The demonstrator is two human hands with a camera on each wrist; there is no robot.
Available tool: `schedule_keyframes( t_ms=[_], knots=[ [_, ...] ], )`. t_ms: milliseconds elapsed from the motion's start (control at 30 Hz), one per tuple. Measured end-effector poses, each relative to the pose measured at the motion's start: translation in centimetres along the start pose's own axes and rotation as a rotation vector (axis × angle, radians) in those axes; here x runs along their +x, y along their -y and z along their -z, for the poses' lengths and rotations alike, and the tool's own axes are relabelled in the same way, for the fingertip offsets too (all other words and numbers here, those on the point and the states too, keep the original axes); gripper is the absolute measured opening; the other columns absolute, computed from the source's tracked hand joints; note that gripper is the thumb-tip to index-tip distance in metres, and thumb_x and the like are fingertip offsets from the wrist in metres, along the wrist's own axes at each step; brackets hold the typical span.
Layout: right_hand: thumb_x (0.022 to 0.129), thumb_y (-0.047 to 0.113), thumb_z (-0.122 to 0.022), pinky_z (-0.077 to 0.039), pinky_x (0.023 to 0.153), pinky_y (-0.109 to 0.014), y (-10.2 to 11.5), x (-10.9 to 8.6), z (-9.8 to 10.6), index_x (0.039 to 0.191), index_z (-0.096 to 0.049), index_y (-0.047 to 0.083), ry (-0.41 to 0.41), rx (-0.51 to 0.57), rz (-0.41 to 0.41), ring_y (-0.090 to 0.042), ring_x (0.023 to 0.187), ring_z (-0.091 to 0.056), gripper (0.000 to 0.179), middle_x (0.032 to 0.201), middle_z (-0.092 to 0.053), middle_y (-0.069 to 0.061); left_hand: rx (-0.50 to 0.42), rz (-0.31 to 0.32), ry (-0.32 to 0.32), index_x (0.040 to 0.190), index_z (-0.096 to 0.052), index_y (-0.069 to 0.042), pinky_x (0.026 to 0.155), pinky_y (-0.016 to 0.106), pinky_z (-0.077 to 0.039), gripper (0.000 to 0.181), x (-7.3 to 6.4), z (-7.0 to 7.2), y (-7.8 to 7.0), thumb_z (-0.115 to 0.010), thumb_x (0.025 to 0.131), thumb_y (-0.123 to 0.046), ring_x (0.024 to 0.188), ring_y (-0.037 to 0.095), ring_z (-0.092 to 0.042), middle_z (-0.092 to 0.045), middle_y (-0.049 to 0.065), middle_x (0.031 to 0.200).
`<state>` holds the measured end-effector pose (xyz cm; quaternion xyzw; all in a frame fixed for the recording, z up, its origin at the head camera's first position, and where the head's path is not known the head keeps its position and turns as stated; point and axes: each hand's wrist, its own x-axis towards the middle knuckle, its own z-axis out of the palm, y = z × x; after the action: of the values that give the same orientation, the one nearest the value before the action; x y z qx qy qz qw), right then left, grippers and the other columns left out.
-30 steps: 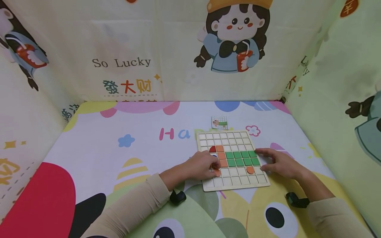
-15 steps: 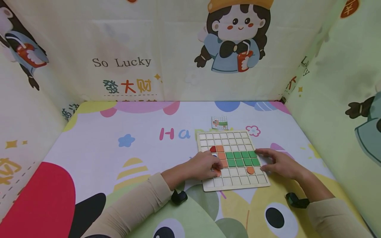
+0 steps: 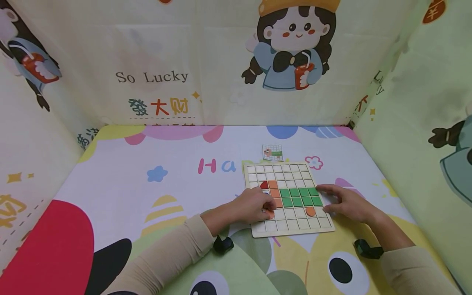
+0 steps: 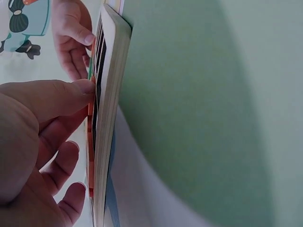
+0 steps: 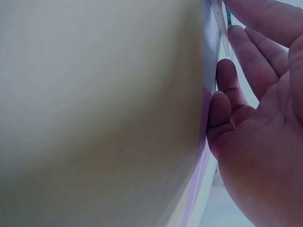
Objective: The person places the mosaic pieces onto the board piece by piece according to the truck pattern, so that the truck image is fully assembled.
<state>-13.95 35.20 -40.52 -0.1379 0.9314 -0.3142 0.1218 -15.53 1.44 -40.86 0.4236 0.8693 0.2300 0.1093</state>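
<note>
A wooden grid board (image 3: 291, 225) lies on the printed cloth, with green square tiles (image 3: 300, 196) in two rows and a column of orange square tiles (image 3: 274, 193). Over its left part, my left hand (image 3: 254, 205) pinches an orange round piece (image 3: 271, 214) between thumb and index finger, down at the board. The left wrist view has the thumb (image 4: 84, 87) right on the orange. A dark red piece (image 3: 264, 185) and a mostly covered blue one show beside that hand. My right hand (image 3: 344, 200) touches the board's right edge with extended index finger and thumb.
Behind the board lies a small pattern card (image 3: 273, 152) with a coloured grid picture. Another orange disc (image 3: 310, 211) sits on the board below the green tiles. Cloth walls (image 3: 221, 61) with cartoon prints stand at the back and both sides.
The left hand has shifted very slightly to the right with its fingertips at the orange round piece. My right hand keeps its place at the board's edge.
</note>
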Motion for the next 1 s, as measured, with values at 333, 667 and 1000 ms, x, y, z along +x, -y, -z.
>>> schedule_keyframes(
  t_ms=[333, 667, 1000],
  knots=[
    [0.086, 0.021, -0.078, -0.038, 0.098, -0.06, -0.2, 0.2, 0.1, 0.141, -0.055, 0.003, 0.008, 0.008, 0.015, -0.043, 0.127, -0.047, 0.062, 0.143, -0.051, -0.022, -0.002, 0.014, 0.005, 0.1, -0.075, -0.019, 0.079, 0.025, -0.04, 0.011, -0.1, 0.0, 0.1, -0.074, 0.092, -0.025, 0.089, 0.006, -0.05, -0.066, -0.015, 0.089],
    [0.088, 0.016, -0.075, -0.038, 0.1, -0.063, -0.2, 0.5, 0.3, 0.14, -0.055, 0.002, 0.018, -0.001, 0.04, -0.044, 0.128, -0.047, 0.057, 0.142, -0.053, -0.021, -0.003, 0.016, -0.017, 0.106, -0.076, -0.019, 0.078, 0.025, -0.04, 0.015, -0.6, 0.1, 0.3, -0.074, 0.091, -0.025, 0.09, 0.008, -0.051, -0.067, -0.013, 0.091],
    [0.091, 0.015, -0.073, -0.047, 0.087, -0.046, 0.2, 0.4, 0.9, 0.139, -0.057, 0.002, -0.02, -0.031, 0.039, -0.039, 0.116, -0.053, 0.052, 0.134, -0.055, -0.019, -0.083, 0.133, -0.061, 0.113, -0.075, -0.017, 0.088, 0.036, -0.043, 0.023, -3.0, 1.6, 0.9, -0.074, 0.091, -0.022, 0.101, 0.014, -0.053, -0.07, -0.01, 0.103]
  ],
)
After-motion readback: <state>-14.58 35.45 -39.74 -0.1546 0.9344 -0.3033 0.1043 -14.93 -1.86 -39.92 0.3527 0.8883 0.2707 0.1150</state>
